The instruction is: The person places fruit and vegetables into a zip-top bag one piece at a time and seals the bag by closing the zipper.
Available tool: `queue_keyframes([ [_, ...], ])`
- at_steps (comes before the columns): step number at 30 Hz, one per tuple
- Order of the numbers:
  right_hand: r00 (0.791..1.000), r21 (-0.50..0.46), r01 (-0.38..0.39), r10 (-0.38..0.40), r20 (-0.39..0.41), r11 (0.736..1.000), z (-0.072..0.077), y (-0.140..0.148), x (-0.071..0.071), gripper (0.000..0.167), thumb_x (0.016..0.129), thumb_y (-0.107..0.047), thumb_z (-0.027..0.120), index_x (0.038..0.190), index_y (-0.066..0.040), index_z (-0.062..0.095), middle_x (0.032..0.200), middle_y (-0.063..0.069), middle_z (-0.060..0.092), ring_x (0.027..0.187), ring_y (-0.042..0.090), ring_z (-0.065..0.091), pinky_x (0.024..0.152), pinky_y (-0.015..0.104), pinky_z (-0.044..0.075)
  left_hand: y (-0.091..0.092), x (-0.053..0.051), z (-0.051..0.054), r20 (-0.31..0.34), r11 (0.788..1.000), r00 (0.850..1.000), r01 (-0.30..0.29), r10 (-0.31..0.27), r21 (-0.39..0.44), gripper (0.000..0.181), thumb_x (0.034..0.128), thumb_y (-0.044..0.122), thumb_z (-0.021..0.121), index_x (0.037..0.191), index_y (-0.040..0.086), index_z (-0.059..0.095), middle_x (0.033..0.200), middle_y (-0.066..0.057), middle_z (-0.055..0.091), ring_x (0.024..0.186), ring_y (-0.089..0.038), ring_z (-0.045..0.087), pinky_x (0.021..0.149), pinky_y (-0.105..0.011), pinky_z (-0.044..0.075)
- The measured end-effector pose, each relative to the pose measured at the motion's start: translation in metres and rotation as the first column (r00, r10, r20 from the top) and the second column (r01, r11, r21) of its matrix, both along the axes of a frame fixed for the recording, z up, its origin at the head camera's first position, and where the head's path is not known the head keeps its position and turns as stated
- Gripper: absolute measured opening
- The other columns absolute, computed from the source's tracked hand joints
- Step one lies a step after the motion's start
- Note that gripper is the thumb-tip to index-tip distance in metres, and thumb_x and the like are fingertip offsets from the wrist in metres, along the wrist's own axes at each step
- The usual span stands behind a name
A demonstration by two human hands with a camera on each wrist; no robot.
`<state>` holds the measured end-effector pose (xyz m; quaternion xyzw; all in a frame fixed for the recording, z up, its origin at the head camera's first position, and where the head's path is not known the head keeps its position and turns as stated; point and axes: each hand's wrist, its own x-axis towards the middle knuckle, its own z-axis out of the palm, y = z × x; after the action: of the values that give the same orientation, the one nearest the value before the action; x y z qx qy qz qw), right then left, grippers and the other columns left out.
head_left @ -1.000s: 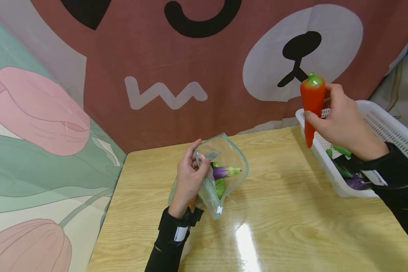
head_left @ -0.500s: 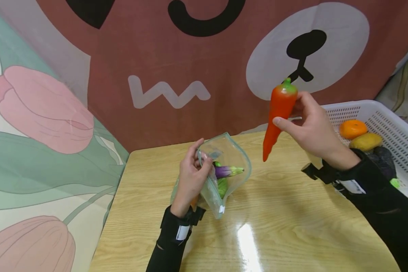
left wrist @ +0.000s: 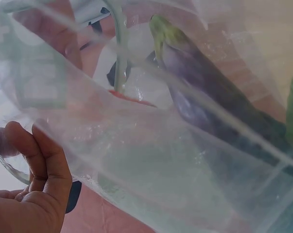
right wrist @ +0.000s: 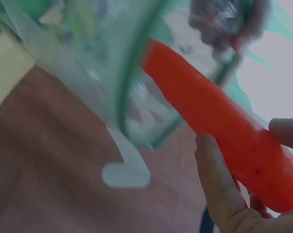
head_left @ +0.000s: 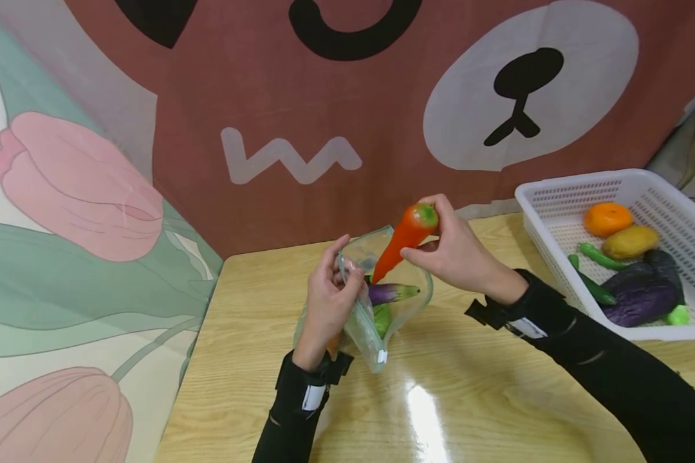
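My left hand (head_left: 331, 292) pinches the near rim of a clear zip bag (head_left: 356, 328), whose mouth gapes to the right. Inside it lie a purple eggplant (head_left: 390, 293) with a pale green end and a green vegetable (head_left: 382, 318), partly hidden. With thumb and fingers my right hand (head_left: 457, 247) grips the thick, green-topped end of a red-orange carrot (head_left: 405, 235). The carrot slants down, its narrow tip at the bag's mouth. In the right wrist view the carrot (right wrist: 209, 107) has its tip past the green rim (right wrist: 124, 92). The left wrist view shows the eggplant (left wrist: 199, 73) through the plastic.
A white perforated basket (head_left: 556, 270) stands on the right of the wooden table (head_left: 475, 386). It holds an orange (head_left: 608, 219), a yellow-brown potato-like piece (head_left: 630, 242), green peppers (head_left: 599, 257) and dark purple produce (head_left: 643, 299). A printed cloth (head_left: 278, 212) hangs behind the table.
My right hand has carried the carrot from above the basket leftward and down to the bag's mouth, tilting it. The left hand keeps its hold on the bag.
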<state>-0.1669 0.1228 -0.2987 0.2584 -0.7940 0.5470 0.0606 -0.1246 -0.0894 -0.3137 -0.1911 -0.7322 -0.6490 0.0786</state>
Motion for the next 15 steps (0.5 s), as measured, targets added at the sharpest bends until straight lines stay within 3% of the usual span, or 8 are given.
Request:
queue_keyframes([
  [3,0.999,-0.011,-0.036,0.036,0.008,0.999,-0.010,-0.010,-0.003,0.056,0.081,0.001,0.070,0.122,0.001,0.033,0.115,0.016,0.051,0.098,0.031,0.059,0.074,0.038,0.054,0.001,0.000,0.001,-0.004,1.000,1.000,0.007,-0.007,0.004,0.050,0.0897,-0.009,0.050,0.138,-0.006,0.037,0.081,-0.012,0.051,0.059,-0.012,0.051,0.058,-0.020,0.047],
  [11,0.988,-0.038,-0.138,0.140,0.062,0.990,-0.029,-0.036,-0.007,0.046,0.087,-0.008,0.067,0.122,0.000,0.037,0.114,0.015,0.051,0.099,0.026,0.060,0.075,0.031,0.054,0.004,0.000,0.002,-0.018,1.000,1.000,-0.007,0.007,-0.002,0.050,0.0890,-0.010,0.052,0.137,-0.008,0.038,0.081,-0.012,0.052,0.061,-0.013,0.052,0.059,-0.019,0.047],
  [15,0.982,0.018,-0.159,0.157,0.102,0.987,-0.038,-0.043,-0.008,0.044,0.084,-0.012,0.071,0.119,-0.002,0.046,0.112,0.012,0.053,0.095,0.023,0.061,0.075,0.030,0.054,0.004,-0.001,0.001,-0.031,1.000,0.999,-0.018,0.018,0.003,0.050,0.0891,-0.010,0.052,0.137,-0.009,0.037,0.079,-0.009,0.051,0.058,-0.013,0.050,0.055,-0.018,0.046],
])
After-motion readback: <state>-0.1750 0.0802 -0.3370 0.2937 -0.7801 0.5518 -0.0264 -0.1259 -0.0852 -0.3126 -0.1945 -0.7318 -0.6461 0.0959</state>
